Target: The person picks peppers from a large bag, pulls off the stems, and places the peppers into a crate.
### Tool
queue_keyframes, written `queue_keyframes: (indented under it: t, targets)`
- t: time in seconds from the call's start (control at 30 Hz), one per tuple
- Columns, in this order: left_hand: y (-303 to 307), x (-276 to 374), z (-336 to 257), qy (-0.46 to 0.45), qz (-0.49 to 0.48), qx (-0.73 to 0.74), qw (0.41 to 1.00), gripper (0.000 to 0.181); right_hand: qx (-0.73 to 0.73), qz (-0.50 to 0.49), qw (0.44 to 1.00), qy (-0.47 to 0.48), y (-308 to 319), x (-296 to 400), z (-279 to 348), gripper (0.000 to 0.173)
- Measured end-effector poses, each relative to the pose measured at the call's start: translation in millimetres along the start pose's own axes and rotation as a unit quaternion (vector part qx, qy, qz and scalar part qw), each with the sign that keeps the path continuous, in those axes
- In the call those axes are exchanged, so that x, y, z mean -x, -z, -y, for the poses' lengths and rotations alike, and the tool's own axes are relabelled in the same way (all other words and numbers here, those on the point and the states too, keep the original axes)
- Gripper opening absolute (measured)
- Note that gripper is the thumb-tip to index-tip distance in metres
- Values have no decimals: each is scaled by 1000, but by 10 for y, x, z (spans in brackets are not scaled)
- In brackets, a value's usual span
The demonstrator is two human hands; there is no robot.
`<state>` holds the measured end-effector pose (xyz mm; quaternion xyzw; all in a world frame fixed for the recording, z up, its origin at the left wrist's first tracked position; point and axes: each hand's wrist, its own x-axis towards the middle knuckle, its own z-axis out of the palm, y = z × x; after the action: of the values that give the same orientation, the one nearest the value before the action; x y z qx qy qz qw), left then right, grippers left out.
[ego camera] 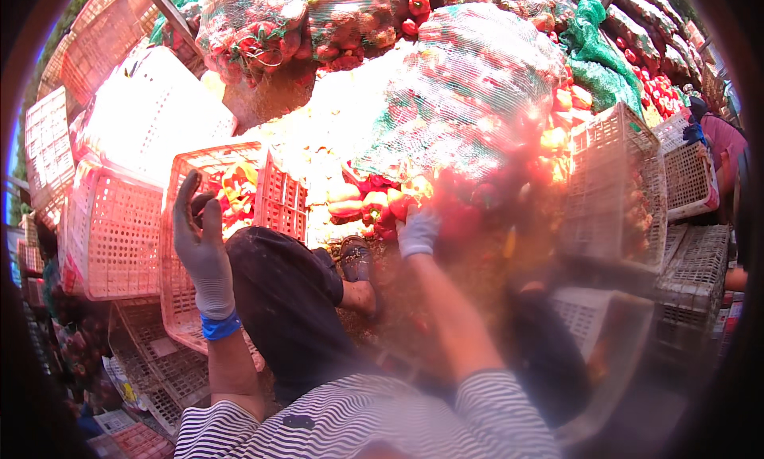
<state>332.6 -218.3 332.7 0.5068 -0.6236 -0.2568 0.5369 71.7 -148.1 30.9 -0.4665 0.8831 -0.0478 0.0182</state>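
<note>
My left hand (205, 250), in a grey work glove with a blue cuff, is raised at the near side of a pink plastic crate (285, 197). Its fingers are apart and hold nothing. Inside that crate lie red and yellow pepper pieces (237, 190). My right hand (418, 231), in a pale glove, reaches to a pile of red bell peppers (376, 207) on the ground. Its fingertips meet the peppers, but blur and glare hide whether they grip one. Behind the pile lies a large mesh sack (459, 95) of peppers.
Pink crates (122, 232) are stacked at the left. At the right stand more plastic crates (615, 184), partly blurred by a smear. Full mesh sacks (253, 23) and green netting (591, 41) line the back. Another person (722, 140) is at the far right.
</note>
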Motion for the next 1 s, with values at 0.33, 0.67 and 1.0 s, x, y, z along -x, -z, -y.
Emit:
queue_keyframes:
  t: [0.33,0.67,1.0]
  targets:
    - [-1323,1398,909,453,311,216,807,40,-348,118,928,-63,-276,-355,48,46]
    - [-1528,1493,1806,617,234,318,680,56,-447,201,872,-7,52,-223,-53,53]
    - [-1650,1430,1090,470,370,404,691,50,-97,-60,960,256,1382,570,-151,61]
